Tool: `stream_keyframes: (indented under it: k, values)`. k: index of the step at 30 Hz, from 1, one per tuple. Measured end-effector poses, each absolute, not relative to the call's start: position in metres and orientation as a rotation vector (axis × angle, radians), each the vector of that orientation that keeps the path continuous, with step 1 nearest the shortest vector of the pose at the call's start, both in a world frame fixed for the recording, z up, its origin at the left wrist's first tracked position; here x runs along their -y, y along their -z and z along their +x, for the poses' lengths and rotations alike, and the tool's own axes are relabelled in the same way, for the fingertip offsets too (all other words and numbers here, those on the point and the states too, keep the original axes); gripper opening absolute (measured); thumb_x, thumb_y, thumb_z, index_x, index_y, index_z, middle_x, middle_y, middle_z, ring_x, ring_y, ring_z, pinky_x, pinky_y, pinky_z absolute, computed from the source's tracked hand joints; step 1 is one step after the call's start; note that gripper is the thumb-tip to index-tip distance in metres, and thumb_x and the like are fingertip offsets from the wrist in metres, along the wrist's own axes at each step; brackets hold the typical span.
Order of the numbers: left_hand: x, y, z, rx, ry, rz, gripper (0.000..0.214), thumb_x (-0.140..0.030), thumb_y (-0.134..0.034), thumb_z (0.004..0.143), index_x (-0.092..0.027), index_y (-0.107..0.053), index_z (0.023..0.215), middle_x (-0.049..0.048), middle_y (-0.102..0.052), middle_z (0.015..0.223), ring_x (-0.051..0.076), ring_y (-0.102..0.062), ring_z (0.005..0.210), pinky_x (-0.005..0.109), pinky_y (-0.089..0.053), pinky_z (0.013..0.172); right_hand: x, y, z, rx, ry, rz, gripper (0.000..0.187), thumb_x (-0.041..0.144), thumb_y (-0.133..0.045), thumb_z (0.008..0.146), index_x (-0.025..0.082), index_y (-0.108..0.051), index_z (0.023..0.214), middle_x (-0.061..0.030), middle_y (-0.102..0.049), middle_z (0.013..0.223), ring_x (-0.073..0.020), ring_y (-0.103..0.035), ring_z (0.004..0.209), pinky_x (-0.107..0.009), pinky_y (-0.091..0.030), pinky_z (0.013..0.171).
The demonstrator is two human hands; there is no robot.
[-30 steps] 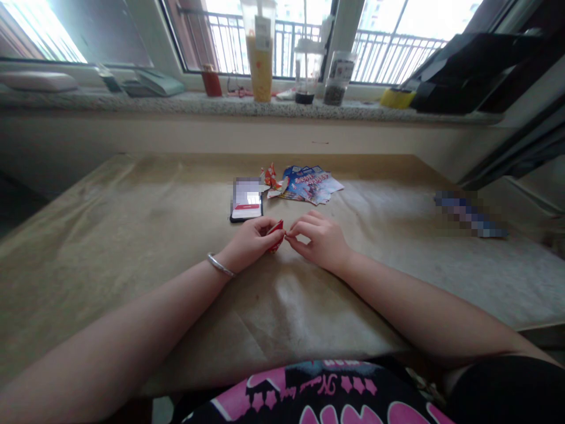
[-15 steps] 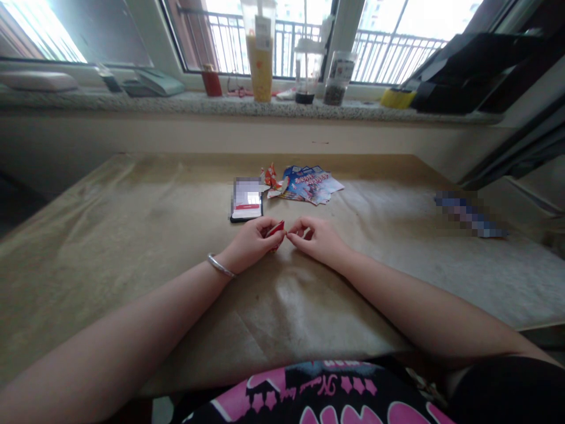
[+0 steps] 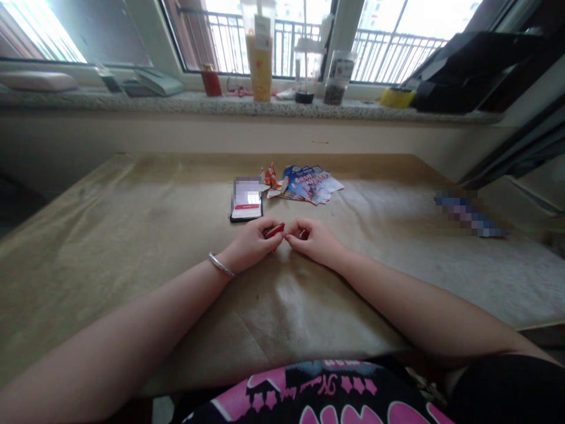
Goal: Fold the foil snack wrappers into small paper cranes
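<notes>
Over the middle of the table, my left hand (image 3: pixel 256 240) is closed around a small red folded paper piece (image 3: pixel 275 230). Most of that piece is hidden by the fingers and thumb. My right hand (image 3: pixel 314 240) is pinched, its fingertips almost meeting the left ones at the piece's right edge. Whether it grips the paper there is too small to tell. Just beyond the left hand lies a phone (image 3: pixel 247 200) with its screen lit. Behind the hands are a crumpled orange and white folded paper (image 3: pixel 272 181) and a fanned stack of blue printed leaflets (image 3: pixel 311 185).
A cloth-like beige cover (image 3: pixel 132 235) spreads over the table. To the right lies a blurred blue strip (image 3: pixel 470 217). On the windowsill (image 3: pixel 176 105) stand a tall yellow-filled cup (image 3: pixel 260 65), a jar (image 3: pixel 339 79), a red container (image 3: pixel 212 81) and a black bag-like object (image 3: pixel 463 76).
The red paper has turned and sunk lower in my left hand, so less of it shows. My right fingers have curled in tighter and moved slightly left.
</notes>
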State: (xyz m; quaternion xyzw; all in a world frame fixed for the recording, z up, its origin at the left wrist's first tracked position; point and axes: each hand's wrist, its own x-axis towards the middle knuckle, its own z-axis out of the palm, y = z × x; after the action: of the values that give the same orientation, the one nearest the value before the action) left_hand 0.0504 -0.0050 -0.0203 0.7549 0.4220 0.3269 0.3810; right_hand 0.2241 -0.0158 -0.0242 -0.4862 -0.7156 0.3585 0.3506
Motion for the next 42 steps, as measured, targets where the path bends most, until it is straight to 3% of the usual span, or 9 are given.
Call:
stream_keyframes:
  k: [7, 18, 29, 36, 42]
  values:
    - [0.0026, 0.0215, 0.0503, -1.003, -0.844, 1.801, 0.023, -0.037, -0.057, 0.077, -0.015, -0.055, 0.073, -0.0025, -0.052, 0.062, 0.008, -0.047, 0.054, 0.019, -0.037, 0.050, 0.0157, 0.0254, 0.2241, 1.847, -0.935, -1.250, 0.011, 0.027, -0.059, 0.071, 0.017, -0.056, 0.070, 0.0055, -0.049, 0.055, -0.0069, -0.041, 0.049, -0.020, -0.034, 0.048]
    - [-0.0005, 0.0259, 0.0481, -0.921, -0.872, 1.728, 0.031, -0.044, -0.061, 0.078, -0.014, -0.056, 0.074, 0.0016, -0.061, 0.069, 0.011, -0.056, 0.065, 0.022, -0.043, 0.061, 0.0154, 0.0298, 0.2274, 1.898, -0.656, -1.203, 0.008, 0.026, -0.059, 0.074, 0.018, -0.057, 0.077, 0.0028, -0.055, 0.066, -0.0096, -0.050, 0.059, -0.023, -0.041, 0.056]
    - [0.0028, 0.0233, 0.0499, -0.983, -0.877, 1.846, 0.025, -0.038, -0.057, 0.079, -0.015, -0.052, 0.071, -0.0030, -0.051, 0.062, 0.009, -0.047, 0.057, 0.019, -0.037, 0.053, 0.0172, 0.0297, 0.2282, 1.951, -0.513, -1.195, 0.008, 0.026, -0.060, 0.076, 0.019, -0.058, 0.072, 0.0005, -0.060, 0.069, -0.0115, -0.053, 0.063, -0.024, -0.042, 0.059]
    - [0.0032, 0.0230, 0.0486, -0.978, -0.870, 1.924, 0.023, -0.034, -0.054, 0.081, -0.015, -0.051, 0.068, -0.0039, -0.048, 0.063, 0.008, -0.043, 0.057, 0.019, -0.035, 0.052, 0.0190, 0.0259, 0.2243, 1.893, -0.702, -1.171, 0.010, 0.026, -0.058, 0.076, 0.018, -0.058, 0.070, 0.0021, -0.058, 0.065, -0.0093, -0.050, 0.058, -0.022, -0.040, 0.056]
    - [0.0021, 0.0242, 0.0489, -0.926, -0.873, 1.706, 0.030, -0.042, -0.060, 0.080, -0.013, -0.057, 0.082, 0.0012, -0.060, 0.072, 0.011, -0.055, 0.064, 0.023, -0.044, 0.061, 0.0134, 0.0280, 0.2268, 1.748, -0.873, -1.183, 0.019, 0.035, -0.057, 0.078, 0.017, -0.056, 0.073, 0.0023, -0.056, 0.064, -0.0102, -0.049, 0.058, -0.024, -0.040, 0.057]
